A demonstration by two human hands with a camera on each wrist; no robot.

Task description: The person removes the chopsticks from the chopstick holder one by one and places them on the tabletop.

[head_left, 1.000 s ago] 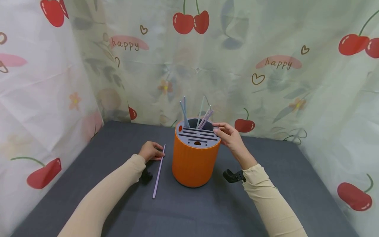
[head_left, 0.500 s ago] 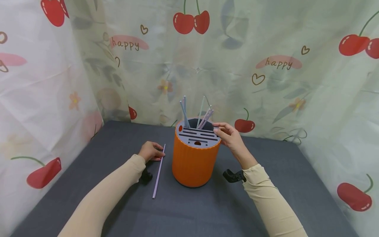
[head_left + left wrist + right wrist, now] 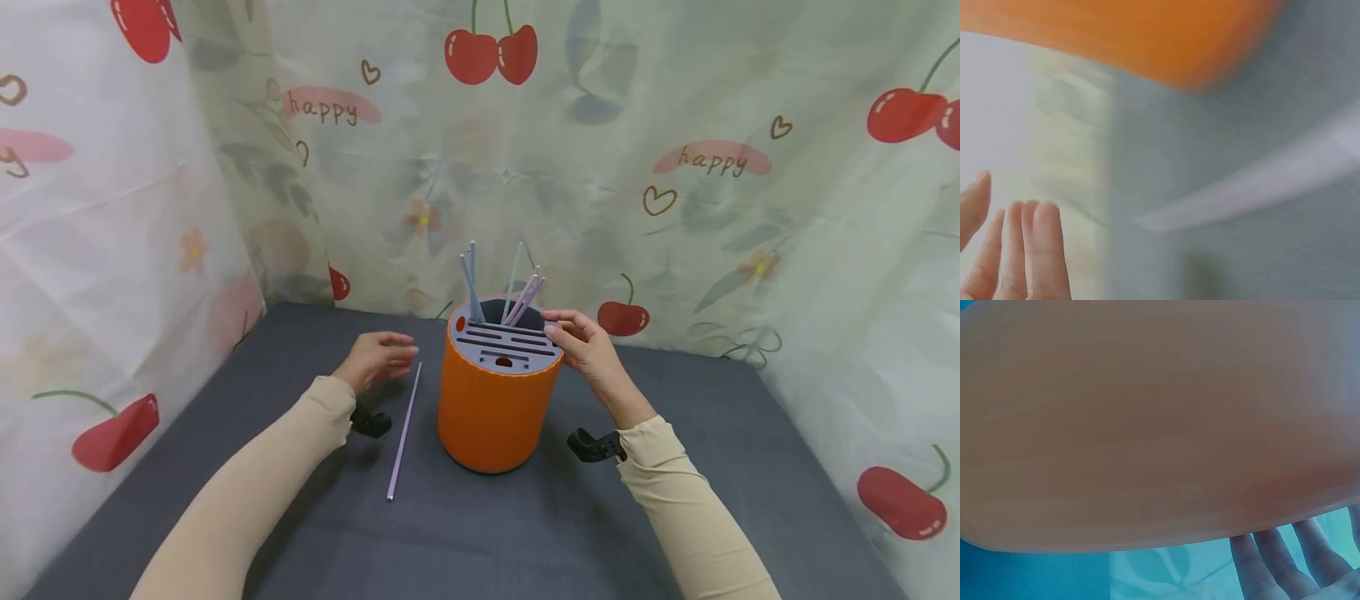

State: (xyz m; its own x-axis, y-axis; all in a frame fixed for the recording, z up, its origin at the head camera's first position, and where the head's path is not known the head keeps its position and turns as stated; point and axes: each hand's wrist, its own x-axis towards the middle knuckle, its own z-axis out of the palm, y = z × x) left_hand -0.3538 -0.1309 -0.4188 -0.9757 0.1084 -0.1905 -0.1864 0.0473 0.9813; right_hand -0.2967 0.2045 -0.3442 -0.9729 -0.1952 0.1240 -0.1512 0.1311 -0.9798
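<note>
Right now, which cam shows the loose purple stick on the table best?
Head view: the purple stick shows end to end, lying beside the orange holder. The left wrist view has it blurred and cut off at the right edge; the right wrist view doesn't show it.

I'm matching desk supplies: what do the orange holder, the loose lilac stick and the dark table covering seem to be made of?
Orange holder: probably plastic, satin finish; its wall is evenly coloured with faint vertical ribs.
Lilac stick: perhaps plastic, possibly coated metal; smooth, with a slight sheen.
Dark table covering: likely fabric, matte; faint creases show towards the front.
</note>
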